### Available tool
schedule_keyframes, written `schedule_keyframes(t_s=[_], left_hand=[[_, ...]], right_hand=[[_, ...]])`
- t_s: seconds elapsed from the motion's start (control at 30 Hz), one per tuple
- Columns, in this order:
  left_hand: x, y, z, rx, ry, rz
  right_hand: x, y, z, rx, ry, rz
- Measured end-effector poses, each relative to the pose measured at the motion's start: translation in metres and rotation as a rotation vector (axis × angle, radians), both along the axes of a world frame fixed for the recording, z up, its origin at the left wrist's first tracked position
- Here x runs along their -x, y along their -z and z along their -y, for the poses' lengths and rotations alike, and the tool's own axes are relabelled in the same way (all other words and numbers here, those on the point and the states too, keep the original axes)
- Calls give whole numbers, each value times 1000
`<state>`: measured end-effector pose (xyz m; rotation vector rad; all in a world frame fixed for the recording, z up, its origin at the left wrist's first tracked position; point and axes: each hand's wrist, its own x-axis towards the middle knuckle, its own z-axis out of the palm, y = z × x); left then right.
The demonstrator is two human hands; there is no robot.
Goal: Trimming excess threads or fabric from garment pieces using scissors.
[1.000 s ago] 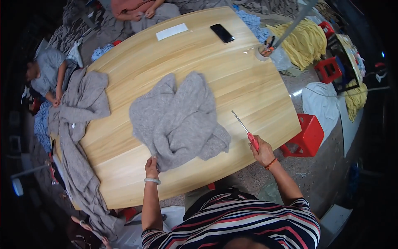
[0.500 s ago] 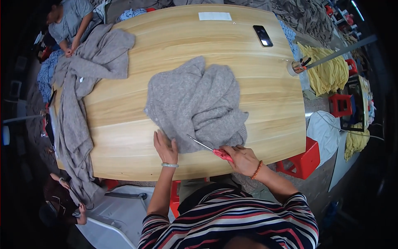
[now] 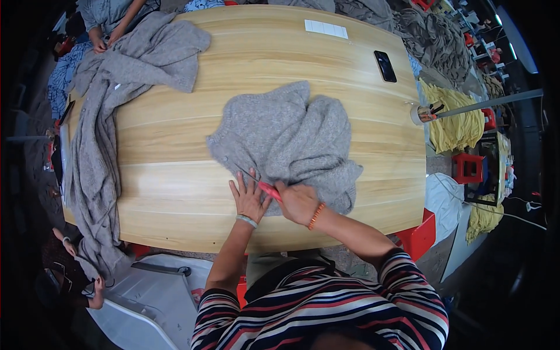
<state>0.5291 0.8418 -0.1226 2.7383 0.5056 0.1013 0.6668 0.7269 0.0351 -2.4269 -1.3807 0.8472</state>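
Observation:
A grey knit garment (image 3: 280, 128) lies bunched on the wooden table in front of me, with small buttons along its left edge. My left hand (image 3: 249, 198) rests on its near left edge, palm down and fingers spread. In my right hand (image 3: 298, 203) is a red-handled tool (image 3: 269, 190) with a thin metal shaft, its kind unclear. The fingers are closed round the handle. The shaft points left and away from me, and its tip is at the garment beside my left fingertips. Whether the tip goes into the knit cannot be seen.
Another long grey knit garment (image 3: 96, 151) hangs over the table's left side. A person's hands (image 3: 105, 42) work on it at the far left, another person's hand (image 3: 98, 286) at the near left. A phone (image 3: 385, 66), white paper (image 3: 325, 28) and pen cup (image 3: 421, 114) are on the table (image 3: 169, 181).
My right hand has brought the tool left and a little farther up, close to my left hand. My left hand has shifted right onto the garment's edge, fingers spread wider. The whole view has shifted slightly.

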Motion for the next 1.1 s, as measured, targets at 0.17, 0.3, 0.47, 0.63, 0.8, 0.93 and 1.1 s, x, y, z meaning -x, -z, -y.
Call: schedule_keyframes(t_s=[0.17, 0.3, 0.47, 0.63, 0.8, 0.93, 1.1], left_hand=[[-1, -1, -1, 39, -1, 10], [0, 2, -2, 51, -15, 3], [3, -1, -6, 87, -8, -22], [2, -14, -8, 142, 5, -102], [24, -10, -26, 321, 10, 237], [29, -2, -21, 90, 64, 0], [29, -2, -23, 29, 65, -30]], right_hand=[[-7, 17, -42, -16, 35, 10], [-3, -8, 8, 148, -1, -39], [12, -40, 87, 313, -65, -107], [21, -44, 101, 284, -36, -128], [27, -22, 112, 58, -7, -35], [34, -25, 104, 189, -43, -40], [30, -31, 93, 220, -69, -158]])
